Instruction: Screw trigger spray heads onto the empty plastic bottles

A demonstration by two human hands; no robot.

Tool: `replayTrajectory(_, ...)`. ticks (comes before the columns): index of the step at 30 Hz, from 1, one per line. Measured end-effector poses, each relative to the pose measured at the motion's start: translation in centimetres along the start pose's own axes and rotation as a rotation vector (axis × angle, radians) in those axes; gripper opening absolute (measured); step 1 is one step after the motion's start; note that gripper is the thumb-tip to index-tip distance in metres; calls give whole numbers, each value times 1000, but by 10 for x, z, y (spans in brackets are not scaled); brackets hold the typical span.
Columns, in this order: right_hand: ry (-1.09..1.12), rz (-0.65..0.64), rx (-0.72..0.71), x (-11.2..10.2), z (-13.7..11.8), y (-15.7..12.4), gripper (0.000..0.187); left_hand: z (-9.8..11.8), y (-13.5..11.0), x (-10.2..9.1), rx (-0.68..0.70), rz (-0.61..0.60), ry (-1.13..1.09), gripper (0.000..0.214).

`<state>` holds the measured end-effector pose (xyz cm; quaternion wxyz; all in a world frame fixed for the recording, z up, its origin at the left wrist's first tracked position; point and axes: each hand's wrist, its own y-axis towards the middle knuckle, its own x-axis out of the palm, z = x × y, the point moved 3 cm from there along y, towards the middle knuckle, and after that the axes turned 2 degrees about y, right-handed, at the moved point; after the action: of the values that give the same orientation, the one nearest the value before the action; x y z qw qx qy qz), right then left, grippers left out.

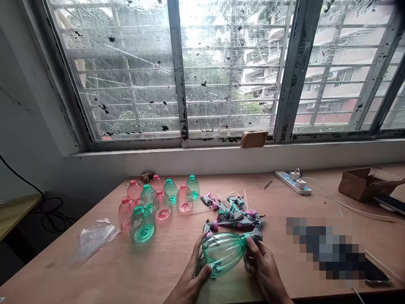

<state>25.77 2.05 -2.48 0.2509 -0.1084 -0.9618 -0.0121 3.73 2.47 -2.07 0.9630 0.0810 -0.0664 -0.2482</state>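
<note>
Left hand cupped wide, right hand curled in a tighter pinch; 2 wrists bare.

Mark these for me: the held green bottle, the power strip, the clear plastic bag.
Held green bottle (224, 251): head view, middle of the ribbed body.
Power strip (291, 183): head view, top face beside the plugs (300, 184).
Clear plastic bag (97, 237): head view, middle of the crumpled film.

A clear green bottle, rounded and ribbed lengthwise, is held on its side over the desk. Its base is gripped by the left hand; its narrow neck is tilted slightly upward toward the right hand. Whether the gray head there is fitted cannot be told.
</note>
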Motion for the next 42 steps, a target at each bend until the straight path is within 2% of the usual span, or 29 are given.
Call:
replayTrajectory(2,-7,-4,22,0,1,0,56,-1,0,-2,-17,26,-4,77)
replayTrajectory(7,17,26,42,1,-2,0,57,-10,2,2,67,25,-114,111)
replayTrajectory(11,12,16,57,1,-3,1,57,-12,6,5,76,-20,-50,95)
replayTrajectory(17,53,14,52,0,0,2,57,-3,3,6,0,-38,-64,111)
replayTrajectory(19,58,5,51,-1,1,2,55,3,0,7,-7,-35,-61,107)
replayTrajectory(22,58,-6,45,-1,3,3,54,6,-1,3,-19,35,-46,85)
replayTrajectory(23,56,-9,44,-1,3,3,54,5,-1,1,-20,58,-59,84)
replayTrajectory(27,72,0,7,-2,5,3,50,-7,5,-1,-11,51,-156,109)
replayTrajectory(31,62,-2,7,-6,10,5,48,-9,8,4,4,-36,-98,101)
replayTrajectory(36,29,-11,31,-8,12,4,51,-3,4,4,7,-23,-71,120)
replayTrajectory(40,42,26,-2,-3,8,0,49,4,1,0,-2,50,-41,80)
replayTrajectory(42,51,21,-6,-1,6,-1,50,3,1,0,1,59,-38,72)
